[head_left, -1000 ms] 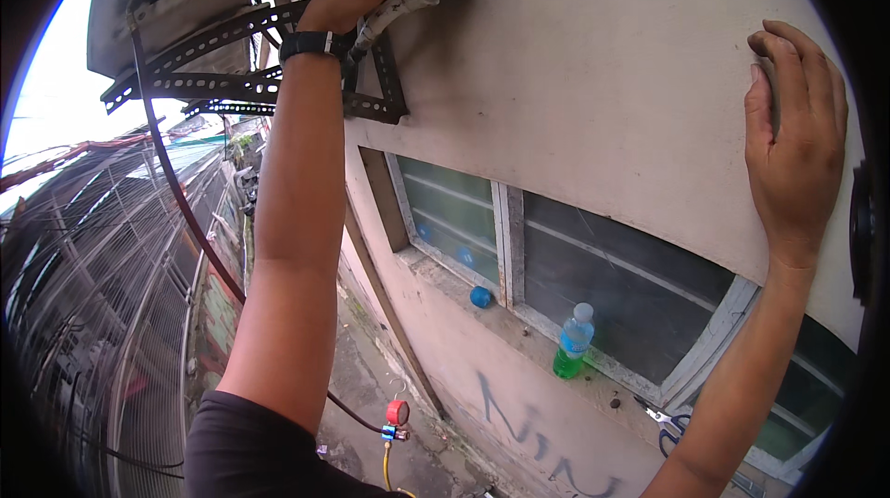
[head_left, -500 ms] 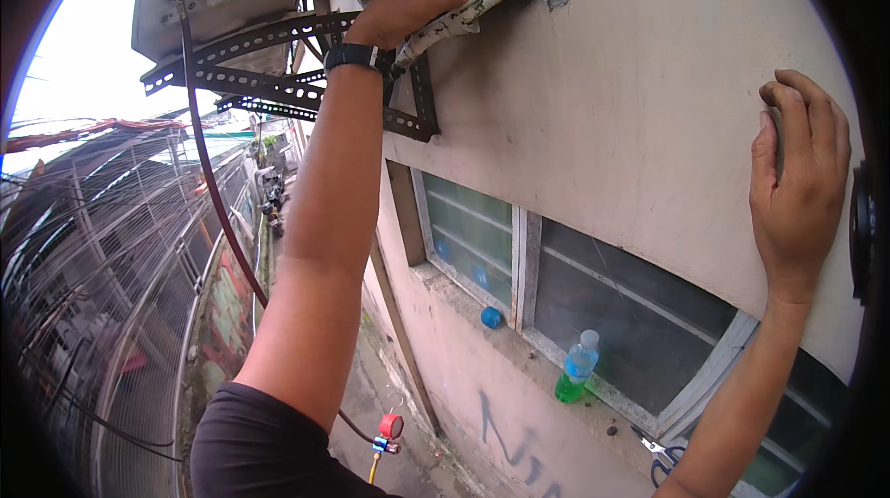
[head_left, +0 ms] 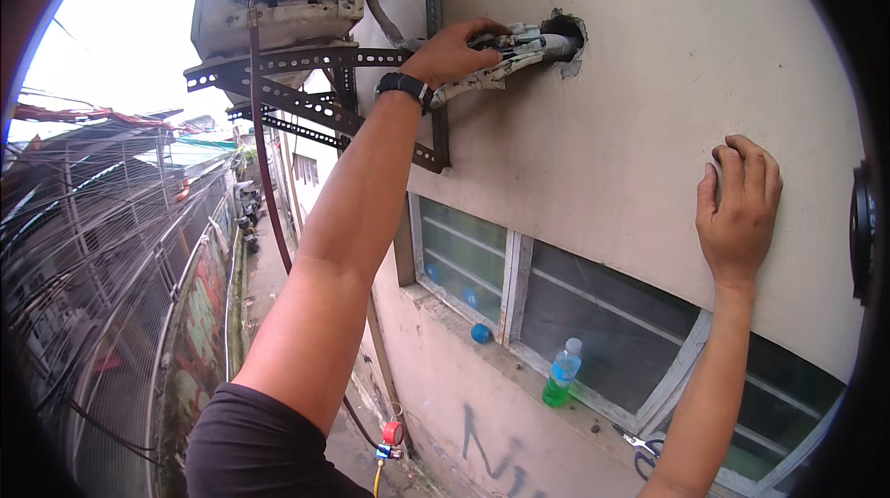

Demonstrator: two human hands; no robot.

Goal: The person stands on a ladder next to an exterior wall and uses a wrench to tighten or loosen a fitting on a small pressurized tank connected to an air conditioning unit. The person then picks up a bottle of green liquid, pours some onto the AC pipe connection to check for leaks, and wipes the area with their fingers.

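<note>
My left hand (head_left: 454, 55), with a black watch on the wrist, reaches up and curls around a bundle of pipes in worn white wrapping (head_left: 512, 60). The bundle runs into a rough-edged hole (head_left: 577, 32) in the beige wall (head_left: 649, 81); part of it is hidden behind the hand. To the right and lower, my right hand (head_left: 740, 220) leans on the wall with fingers apart and slightly bent, holding nothing.
An air-conditioner outdoor unit (head_left: 222, 20) sits on a perforated metal bracket (head_left: 301, 108), with a dark hose (head_left: 259, 118) hanging down. Below are a red gauge (head_left: 393, 433), a bottle of green liquid (head_left: 562, 374), a blue round object (head_left: 479, 333) and scissors (head_left: 642, 445) by the windows.
The whole view has shifted, so the unit, bracket and hole sit farther right and lower in the picture. My left hand stays on the pipe bundle, and my right hand stays against the wall.
</note>
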